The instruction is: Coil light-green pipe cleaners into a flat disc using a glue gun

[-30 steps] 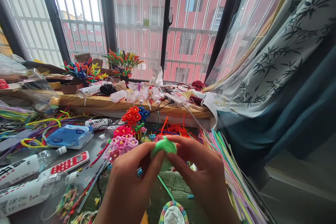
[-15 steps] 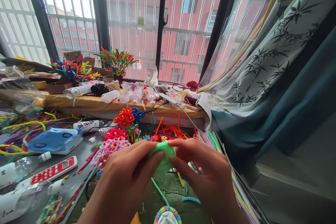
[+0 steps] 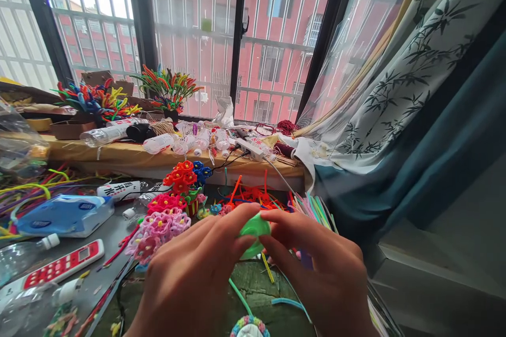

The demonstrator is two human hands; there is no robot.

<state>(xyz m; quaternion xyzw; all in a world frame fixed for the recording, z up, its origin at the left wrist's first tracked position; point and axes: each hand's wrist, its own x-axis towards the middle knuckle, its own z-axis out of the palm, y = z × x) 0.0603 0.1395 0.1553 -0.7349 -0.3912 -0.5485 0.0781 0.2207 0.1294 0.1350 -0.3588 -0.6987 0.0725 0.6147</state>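
Between both hands is a light green round object [image 3: 255, 233], pinched by fingertips from either side; its exact make cannot be told. My left hand [image 3: 201, 260] grips its left edge with thumb and index finger. On the right edge, my right hand [image 3: 316, 258] closes thumb and fingers against it. Below the hands, a green stem [image 3: 240, 296] runs down toward a pastel beaded ring [image 3: 250, 322] with something white inside. A light blue piece [image 3: 287, 303] and a yellow piece [image 3: 267, 267] lie on the dark green surface nearby.
Pink flowers [image 3: 162, 231] and red flowers [image 3: 181, 176] stand left of the hands. Farther left are a blue tissue pack [image 3: 65, 215], a red and white remote [image 3: 59, 267] and plastic bottles [image 3: 33, 308]. Pale pipe cleaners [image 3: 316, 210] lie right; a cluttered windowsill [image 3: 256, 169] runs behind.
The view has shifted slightly to the right. The green object has turned between the fingers, and my left hand now covers more of its left side.
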